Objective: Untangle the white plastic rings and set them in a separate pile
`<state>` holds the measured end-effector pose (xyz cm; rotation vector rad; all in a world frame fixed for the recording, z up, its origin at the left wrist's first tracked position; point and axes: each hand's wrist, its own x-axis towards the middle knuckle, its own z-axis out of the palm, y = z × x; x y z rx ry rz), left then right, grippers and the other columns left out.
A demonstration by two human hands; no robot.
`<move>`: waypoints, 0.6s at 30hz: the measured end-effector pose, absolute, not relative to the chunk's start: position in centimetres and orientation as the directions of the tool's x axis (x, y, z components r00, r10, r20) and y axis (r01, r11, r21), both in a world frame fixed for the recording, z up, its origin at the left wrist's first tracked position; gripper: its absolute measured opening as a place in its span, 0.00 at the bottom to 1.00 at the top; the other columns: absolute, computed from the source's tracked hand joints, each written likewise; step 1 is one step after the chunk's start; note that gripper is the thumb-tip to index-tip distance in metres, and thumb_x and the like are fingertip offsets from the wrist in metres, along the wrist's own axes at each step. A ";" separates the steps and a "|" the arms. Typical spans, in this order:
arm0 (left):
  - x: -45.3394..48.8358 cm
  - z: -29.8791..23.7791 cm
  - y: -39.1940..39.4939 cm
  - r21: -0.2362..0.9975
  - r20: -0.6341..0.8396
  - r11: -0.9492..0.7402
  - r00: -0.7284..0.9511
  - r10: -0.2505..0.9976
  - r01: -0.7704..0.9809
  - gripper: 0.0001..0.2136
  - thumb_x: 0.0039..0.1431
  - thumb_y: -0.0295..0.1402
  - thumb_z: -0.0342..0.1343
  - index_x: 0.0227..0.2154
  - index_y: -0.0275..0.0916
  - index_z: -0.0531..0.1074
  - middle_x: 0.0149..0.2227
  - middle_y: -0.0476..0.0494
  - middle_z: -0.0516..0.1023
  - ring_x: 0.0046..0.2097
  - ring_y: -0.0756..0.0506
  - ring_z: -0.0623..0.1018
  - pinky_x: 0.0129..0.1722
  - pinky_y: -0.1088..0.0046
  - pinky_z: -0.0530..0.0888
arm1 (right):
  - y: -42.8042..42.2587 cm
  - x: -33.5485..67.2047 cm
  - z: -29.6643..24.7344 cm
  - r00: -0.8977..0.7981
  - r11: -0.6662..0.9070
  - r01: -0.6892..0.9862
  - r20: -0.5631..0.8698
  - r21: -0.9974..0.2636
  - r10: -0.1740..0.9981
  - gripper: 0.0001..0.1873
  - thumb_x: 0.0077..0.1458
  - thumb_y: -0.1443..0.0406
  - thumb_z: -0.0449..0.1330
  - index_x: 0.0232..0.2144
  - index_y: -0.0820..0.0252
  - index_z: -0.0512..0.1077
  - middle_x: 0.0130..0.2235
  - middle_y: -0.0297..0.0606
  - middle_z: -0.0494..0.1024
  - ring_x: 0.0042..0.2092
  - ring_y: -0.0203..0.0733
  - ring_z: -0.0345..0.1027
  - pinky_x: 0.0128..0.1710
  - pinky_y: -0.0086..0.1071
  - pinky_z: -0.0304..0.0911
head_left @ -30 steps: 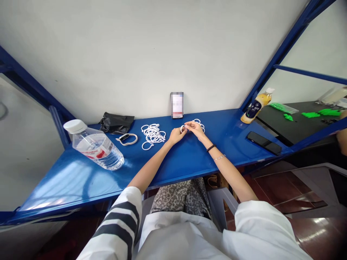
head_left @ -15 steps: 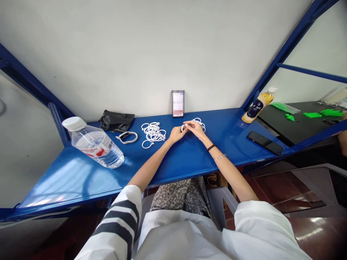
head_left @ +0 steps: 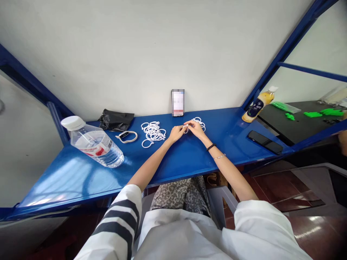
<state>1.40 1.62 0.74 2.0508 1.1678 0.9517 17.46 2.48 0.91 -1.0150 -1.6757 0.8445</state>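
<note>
Between my hands is a small white plastic ring, pinched by the fingers of both. My left hand holds it from the left, closed. From the right my right hand is closed on its top, fingertips touching the other hand's. A loose pile of white rings, each with a small knob, lies left of my left hand. Several more white rings lie just behind my right hand and are partly hidden by it.
A phone leans upright against the wall. On the left are a large water bottle, a wristband and a black plastic bag. To the right, a drink bottle and a dark phone rest on the blue table.
The white ring has turned in my fingers and now hangs lower below the fingertips. Both hands stay almost in the same place.
</note>
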 end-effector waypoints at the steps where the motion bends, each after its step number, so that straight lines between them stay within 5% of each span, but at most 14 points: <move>1: 1.4 0.8 1.6 0.760 0.291 -0.445 0.365 0.884 0.473 0.23 0.66 0.44 0.40 0.27 0.36 0.74 0.29 0.45 0.79 0.34 0.46 0.77 0.37 0.74 0.68 | 2.5 17.4 0.8 -0.181 0.417 0.244 0.381 -0.876 0.907 0.10 0.51 0.62 0.57 0.34 0.58 0.76 0.38 0.38 0.79 0.41 0.43 0.72 0.42 0.38 0.67; 18: 1.6 0.3 2.1 0.679 0.270 -0.462 0.391 0.880 0.571 0.22 0.68 0.39 0.38 0.28 0.36 0.74 0.31 0.43 0.80 0.35 0.45 0.78 0.37 0.73 0.68 | 1.6 16.4 1.4 -0.110 0.426 0.538 0.440 -0.728 0.891 0.12 0.53 0.67 0.50 0.33 0.57 0.73 0.31 0.33 0.77 0.31 0.39 0.66 0.34 0.33 0.61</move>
